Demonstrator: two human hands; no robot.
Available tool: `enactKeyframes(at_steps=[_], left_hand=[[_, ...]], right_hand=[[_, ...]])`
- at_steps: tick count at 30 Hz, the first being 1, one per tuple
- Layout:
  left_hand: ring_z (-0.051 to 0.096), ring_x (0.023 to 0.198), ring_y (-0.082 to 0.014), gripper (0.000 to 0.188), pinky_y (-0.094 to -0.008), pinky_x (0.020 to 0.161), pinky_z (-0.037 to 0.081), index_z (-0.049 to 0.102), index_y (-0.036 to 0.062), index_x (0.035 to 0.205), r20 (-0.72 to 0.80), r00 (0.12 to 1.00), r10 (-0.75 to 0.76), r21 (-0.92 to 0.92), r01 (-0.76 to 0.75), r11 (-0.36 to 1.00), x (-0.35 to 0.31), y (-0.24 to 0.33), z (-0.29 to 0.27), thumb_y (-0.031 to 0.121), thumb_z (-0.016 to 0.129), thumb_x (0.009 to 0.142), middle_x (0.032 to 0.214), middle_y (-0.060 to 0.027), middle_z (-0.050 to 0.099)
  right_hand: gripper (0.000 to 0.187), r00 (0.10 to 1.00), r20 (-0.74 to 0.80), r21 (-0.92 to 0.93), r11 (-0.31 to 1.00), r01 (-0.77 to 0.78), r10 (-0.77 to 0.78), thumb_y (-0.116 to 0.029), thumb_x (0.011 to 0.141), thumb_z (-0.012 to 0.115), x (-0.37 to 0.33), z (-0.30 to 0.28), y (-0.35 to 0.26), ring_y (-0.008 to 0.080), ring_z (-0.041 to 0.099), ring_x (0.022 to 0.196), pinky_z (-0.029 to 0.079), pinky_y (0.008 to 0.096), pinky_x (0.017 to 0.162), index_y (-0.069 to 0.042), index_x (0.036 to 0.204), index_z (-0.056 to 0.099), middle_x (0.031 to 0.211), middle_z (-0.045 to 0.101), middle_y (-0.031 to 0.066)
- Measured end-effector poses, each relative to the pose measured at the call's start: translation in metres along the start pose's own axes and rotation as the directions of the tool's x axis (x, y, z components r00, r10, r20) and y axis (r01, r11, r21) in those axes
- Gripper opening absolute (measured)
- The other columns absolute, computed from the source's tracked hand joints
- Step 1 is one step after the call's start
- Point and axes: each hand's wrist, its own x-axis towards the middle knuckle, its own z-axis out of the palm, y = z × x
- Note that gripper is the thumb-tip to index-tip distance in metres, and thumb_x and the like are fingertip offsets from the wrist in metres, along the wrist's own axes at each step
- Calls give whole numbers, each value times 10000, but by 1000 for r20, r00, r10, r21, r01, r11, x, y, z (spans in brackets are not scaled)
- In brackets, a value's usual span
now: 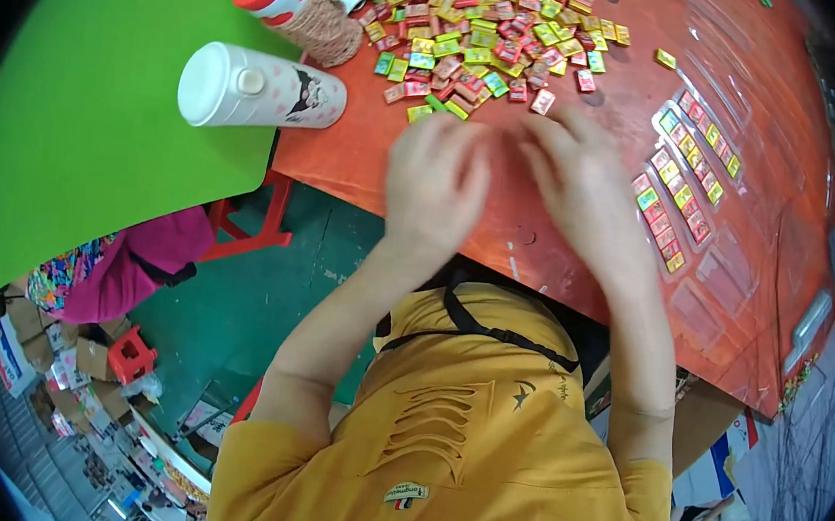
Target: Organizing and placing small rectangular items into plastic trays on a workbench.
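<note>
Both hands hover over the near part of the red table (347, 161), just below a big heap of small bright little blocks (479, 35) in red, yellow, green and brown. My left hand (435, 182) is bent downward, its fingers blurred by motion and partly hidden, at the heap's lower edge. My right hand (581, 176) reaches inward with thumb and fingers apart. A single pinkish-red block (542, 102) lies by its fingertips. To the right, narrow clear plastic trays (665, 110) hold rows of the same blocks.
A white tumbler (253, 94) and a red-lidded bottle in a brown knitted sleeve (310, 24) stand at the left beside a green tabletop (83, 78). More clear trays (728, 270) lie at right. One loose yellow block (666, 58) sits apart. A red stool (251, 219) is below.
</note>
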Motion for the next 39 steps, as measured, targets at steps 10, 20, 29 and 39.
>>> enactKeyframes(at_steps=[10,20,29,39], left_hand=[[617,1111,-368,436,-470,956,505,685,36,1244,71,980,-187,55,184,981,4,-35,-11,126,819,839,1213,-147,637],[650,1089,-347,385,-485,938,502,694,50,1228,200,978,-66,-240,115,964,-16,-28,-15,48,763,849,1138,-134,670],[637,1049,-327,306,-461,949,495,740,14,1104,87,991,-102,-82,109,991,-22,-11,-11,98,824,821,1118,-112,669],[634,1018,-323,305,-457,909,510,766,11,1129,218,974,-59,60,47,997,-9,-6,-27,103,802,841,1066,-121,663]], right_hand=[[435,1000,-8,-248,969,10,-12,-80,914,740,31,72,-17,398,662,1051,556,467,891,-61,1339,653,1153,635,202],[396,977,-185,-209,967,-143,105,17,955,630,-14,31,-9,422,662,1121,558,491,941,-46,1346,634,1245,612,228],[203,984,-113,-168,973,-155,137,-98,951,738,-35,58,-32,369,698,951,572,466,818,-46,1146,712,1078,669,154],[177,981,-125,-157,974,-166,147,-125,955,743,-36,54,-28,355,706,918,575,462,772,-74,1120,709,1060,684,131]])
